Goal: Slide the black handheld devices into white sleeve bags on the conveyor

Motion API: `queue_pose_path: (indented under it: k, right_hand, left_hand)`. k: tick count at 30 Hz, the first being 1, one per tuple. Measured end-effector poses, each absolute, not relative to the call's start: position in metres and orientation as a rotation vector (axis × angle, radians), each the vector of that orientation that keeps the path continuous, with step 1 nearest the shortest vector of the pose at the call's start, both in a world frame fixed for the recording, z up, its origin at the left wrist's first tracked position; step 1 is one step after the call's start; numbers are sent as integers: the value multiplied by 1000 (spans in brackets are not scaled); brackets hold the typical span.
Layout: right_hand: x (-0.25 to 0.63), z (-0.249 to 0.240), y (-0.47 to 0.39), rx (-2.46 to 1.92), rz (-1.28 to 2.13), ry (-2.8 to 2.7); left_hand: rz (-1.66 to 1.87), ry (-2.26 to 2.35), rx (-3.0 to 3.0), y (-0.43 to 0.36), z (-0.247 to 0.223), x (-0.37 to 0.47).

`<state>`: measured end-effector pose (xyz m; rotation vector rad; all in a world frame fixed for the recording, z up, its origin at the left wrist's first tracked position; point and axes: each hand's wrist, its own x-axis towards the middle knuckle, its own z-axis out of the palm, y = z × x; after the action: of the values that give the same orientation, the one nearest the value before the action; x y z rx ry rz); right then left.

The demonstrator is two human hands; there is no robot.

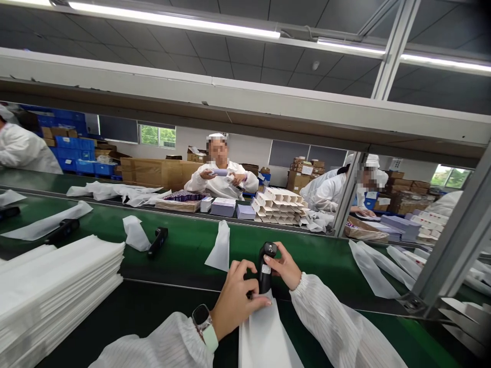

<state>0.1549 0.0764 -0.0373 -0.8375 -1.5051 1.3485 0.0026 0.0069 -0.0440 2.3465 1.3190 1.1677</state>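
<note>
A black handheld device (265, 271) with a small pale label stands nearly upright at the lower middle, its lower end against a white sheet (264, 337). My right hand (286, 266) grips the upper part of the device from the right, thumb on its front. My left hand (238, 294) is at its lower left, fingers curled, with the thumb over the top edge of the white sheet and the device's lower end; its fingertips are partly hidden. A watch is on my left wrist.
A tall stack of white sheets (57, 296) fills the lower left. Beyond, the green belt (184, 245) carries another black device (158, 241) and loose white sheets (220, 248). A metal post (447, 245) rises at right. Across the belt, a person (220, 174) holds a purple item.
</note>
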Motion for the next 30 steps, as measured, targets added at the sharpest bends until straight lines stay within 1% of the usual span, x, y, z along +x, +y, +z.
queue_pose_path:
  k: [5, 8, 13, 16, 17, 19, 21, 23, 25, 27, 30]
  right_hand:
    - [151, -40, 71, -608, 1472, -1767]
    - [153, -34, 65, -488, 1709, -1875]
    - [155, -26, 44, -344, 2065, -1655]
    - [142, -36, 21, -267, 2313, -1624]
    - [137, -40, 15, -266, 2349, -1611]
    - [130, -46, 12, -300, 2265, -1533]
    - [133, -45, 27, -384, 2005, -1379]
    - [149, -42, 59, -515, 1674, -1167]
    - [174, -43, 100, -697, 1337, -955]
    - [202, -51, 136, -901, 1048, -869]
    - [233, -76, 170, -1151, 934, -928]
  left_hand:
    - [1214, 1366, 2034, 7, -11, -1]
    - [1209, 1303, 1912, 5, 2, -3]
    - [1361, 1168, 1800, -9, 20, -4]
    - [1487, 1205, 1782, -12, 25, -4]
    - [1506, 1224, 1782, -11, 23, -4]
    - [1562, 1253, 1757, -6, 14, -3]
    - [1616, 1280, 1710, 0, -4, 0]
    - [1554, 1343, 1713, 4, -26, 3]
    - [1316, 1418, 1804, 7, -47, 5]
    - [1030, 1444, 1927, 9, -61, 7]
    - [764, 1419, 2076, 10, -68, 6]
